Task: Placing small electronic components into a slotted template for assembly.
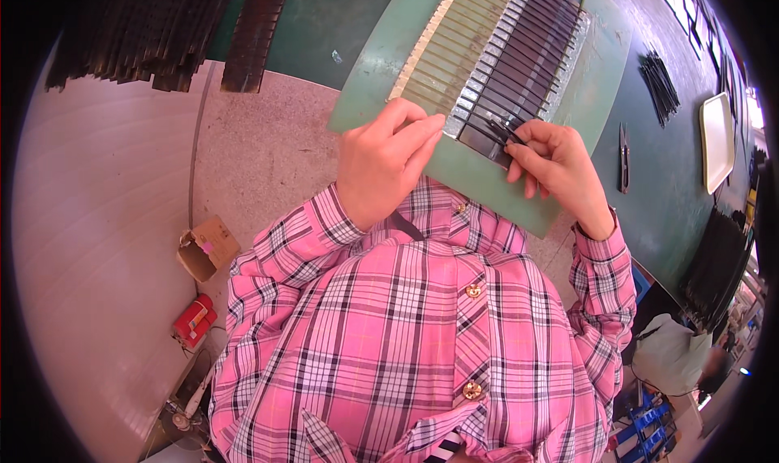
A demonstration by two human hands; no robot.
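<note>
A slotted jig lies on a pale green board, tilted across the table edge before me. Dark strips lie in parallel rows along its right side; the left side shows yellowish slots. My right hand is closed on a few thin black strips at the jig's near right corner. Thumb and fingers of my left hand are pinched together at the near edge of the jig, by the silvery middle band. Whatever may be between those fingertips is too small to make out.
Dark slatted strips hang over the table's near left edge. On the right of the green table lie a bundle of black strips, thread snips and a white tray. A cardboard box stands lower left; a person sits lower right.
</note>
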